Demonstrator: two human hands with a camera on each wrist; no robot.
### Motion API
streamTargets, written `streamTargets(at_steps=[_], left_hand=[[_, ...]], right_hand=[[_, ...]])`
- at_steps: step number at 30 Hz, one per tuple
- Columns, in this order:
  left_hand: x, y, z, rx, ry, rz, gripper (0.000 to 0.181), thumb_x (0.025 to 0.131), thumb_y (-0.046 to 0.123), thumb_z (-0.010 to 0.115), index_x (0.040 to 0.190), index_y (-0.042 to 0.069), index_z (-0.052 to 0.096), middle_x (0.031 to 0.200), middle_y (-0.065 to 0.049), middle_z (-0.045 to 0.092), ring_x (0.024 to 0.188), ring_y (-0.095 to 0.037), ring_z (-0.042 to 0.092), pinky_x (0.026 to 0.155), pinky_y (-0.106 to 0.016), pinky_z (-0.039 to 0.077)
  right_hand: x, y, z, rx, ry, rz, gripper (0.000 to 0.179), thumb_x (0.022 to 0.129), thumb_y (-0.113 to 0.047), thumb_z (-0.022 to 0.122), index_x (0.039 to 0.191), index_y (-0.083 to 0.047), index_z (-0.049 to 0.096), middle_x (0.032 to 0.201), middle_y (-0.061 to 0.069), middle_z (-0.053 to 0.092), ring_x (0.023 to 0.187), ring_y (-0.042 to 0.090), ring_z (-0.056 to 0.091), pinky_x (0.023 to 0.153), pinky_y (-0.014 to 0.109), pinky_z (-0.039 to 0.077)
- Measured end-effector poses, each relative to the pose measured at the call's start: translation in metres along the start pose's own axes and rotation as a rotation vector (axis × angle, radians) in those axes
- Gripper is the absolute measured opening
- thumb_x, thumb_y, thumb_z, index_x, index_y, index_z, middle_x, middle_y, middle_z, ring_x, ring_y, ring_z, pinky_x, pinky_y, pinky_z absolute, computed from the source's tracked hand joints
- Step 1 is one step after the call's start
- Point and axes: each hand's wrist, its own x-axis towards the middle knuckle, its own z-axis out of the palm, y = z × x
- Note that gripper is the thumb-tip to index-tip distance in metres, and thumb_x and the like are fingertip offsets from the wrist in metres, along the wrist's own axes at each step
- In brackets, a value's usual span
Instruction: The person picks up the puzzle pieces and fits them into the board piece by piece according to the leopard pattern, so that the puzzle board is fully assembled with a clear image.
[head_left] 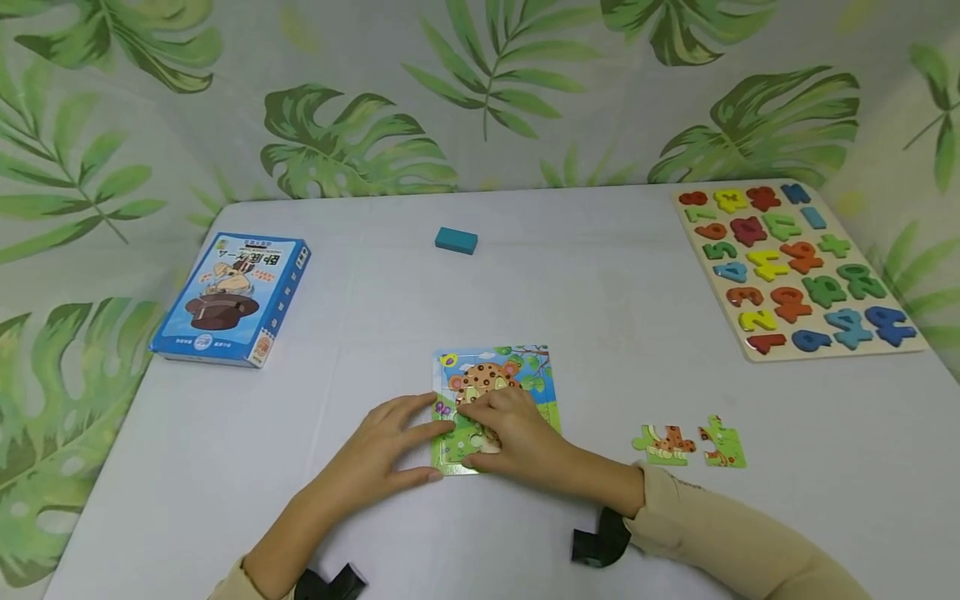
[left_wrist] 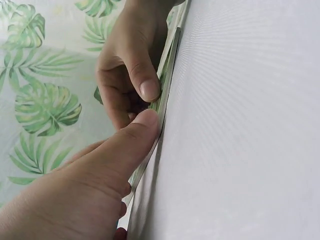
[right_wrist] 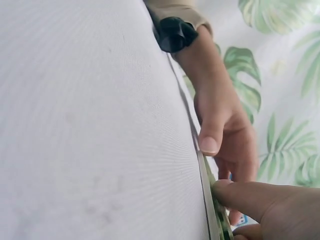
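A jigsaw puzzle [head_left: 536,361] with a spotted cartoon animal, blue sky and green grass lies in its flat tray in front of me. My left hand [head_left: 390,442] rests at the tray's left side, fingers spread, thumb by the lower left corner. In the left wrist view its thumb [left_wrist: 135,137] lies along the thin edge. From the right, my right hand [head_left: 525,437] reaches over the puzzle and pinches a green puzzle piece [head_left: 457,442] at the lower left between thumb and fingers. That hand covers the puzzle's lower right part.
Two loose puzzle pieces, one green and orange [head_left: 663,446] and one mostly green [head_left: 723,442], lie to the right. Farther off are a blue game box [head_left: 232,300], a teal block [head_left: 456,241] and a board of colourful numbers [head_left: 720,308]. Leaf-print cloth [head_left: 495,75] hangs behind the white table.
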Motion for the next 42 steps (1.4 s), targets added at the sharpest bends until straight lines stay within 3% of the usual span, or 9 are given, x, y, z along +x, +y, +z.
streamTargets(at_steps=[5,9,15,18,22,28,34,40,42], left_hand=[[-0.001,0.001,-0.001,-0.037,0.002,0.037,0.039,0.078,0.043,0.066,0.115,0.034,0.062,0.142,-0.006,0.03,0.126,-0.026,0.027,0.1,-0.046,0.023],[-0.002,0.002,-0.002,-0.043,-0.008,0.03,0.038,0.077,0.043,0.067,0.114,0.035,0.063,0.143,-0.006,0.029,0.127,-0.025,0.026,0.101,-0.046,0.023],[-0.003,0.004,-0.002,-0.049,-0.025,-0.007,0.039,0.077,0.046,0.065,0.115,0.035,0.062,0.143,-0.004,0.028,0.126,-0.026,0.027,0.1,-0.047,0.024],[-0.003,0.004,-0.002,-0.055,-0.028,-0.027,0.039,0.077,0.046,0.065,0.114,0.035,0.062,0.143,-0.003,0.028,0.126,-0.026,0.027,0.1,-0.048,0.025],[-0.002,0.005,-0.001,-0.058,-0.026,-0.036,0.039,0.077,0.045,0.066,0.114,0.035,0.062,0.144,-0.002,0.028,0.126,-0.025,0.027,0.1,-0.046,0.024],[-0.001,0.005,0.0,-0.058,-0.018,-0.034,0.039,0.075,0.045,0.068,0.112,0.033,0.064,0.143,-0.003,0.029,0.126,-0.025,0.028,0.101,-0.045,0.023],[-0.001,0.005,0.0,-0.061,-0.017,-0.041,0.039,0.075,0.044,0.069,0.111,0.032,0.065,0.143,-0.003,0.03,0.126,-0.026,0.028,0.101,-0.045,0.023],[-0.001,0.005,0.001,-0.062,-0.018,-0.047,0.038,0.074,0.043,0.069,0.111,0.032,0.065,0.143,-0.003,0.03,0.126,-0.026,0.028,0.101,-0.045,0.023],[-0.001,0.005,0.001,-0.063,-0.018,-0.05,0.038,0.074,0.043,0.07,0.111,0.032,0.065,0.143,-0.003,0.03,0.126,-0.025,0.028,0.101,-0.045,0.023]], right_hand=[[0.001,-0.001,0.001,-0.009,-0.006,-0.002,0.058,0.07,-0.037,0.075,0.117,-0.007,0.061,0.097,-0.006,0.052,0.094,0.011,0.041,0.088,0.035,0.03],[0.001,-0.003,-0.001,-0.069,-0.028,0.017,0.059,0.071,-0.043,0.072,0.12,-0.012,0.06,0.094,-0.01,0.045,0.091,0.012,0.038,0.082,0.034,0.029],[-0.002,-0.001,-0.006,-0.134,-0.133,0.03,0.064,0.074,-0.048,0.066,0.129,-0.019,0.051,0.101,-0.01,0.038,0.101,0.015,0.034,0.089,0.039,0.024],[-0.005,0.002,-0.01,-0.078,-0.178,0.037,0.067,0.076,-0.049,0.065,0.134,-0.022,0.045,0.11,-0.009,0.038,0.11,0.014,0.031,0.095,0.042,0.021],[-0.011,0.006,-0.021,0.109,-0.191,0.081,0.066,0.077,-0.043,0.067,0.134,-0.021,0.043,0.122,-0.007,0.039,0.116,0.013,0.031,0.098,0.043,0.024],[-0.029,0.009,-0.052,0.292,-0.097,0.15,0.066,0.074,-0.031,0.073,0.132,-0.02,0.044,0.129,-0.004,0.035,0.12,0.015,0.032,0.094,0.043,0.035],[-0.06,0.016,-0.087,0.268,0.05,0.19,0.069,0.072,-0.024,0.076,0.131,-0.022,0.043,0.131,-0.003,0.035,0.121,0.016,0.032,0.095,0.046,0.034],[-0.095,0.021,-0.112,0.157,0.161,0.281,0.074,0.068,-0.019,0.079,0.132,-0.024,0.042,0.129,-0.005,0.038,0.119,0.008,0.032,0.092,0.014,0.031],[-0.106,0.023,-0.116,0.147,0.183,0.32,0.075,0.067,-0.015,0.079,0.132,-0.023,0.043,0.129,-0.004,0.038,0.119,0.005,0.031,0.091,0.012,0.03]])
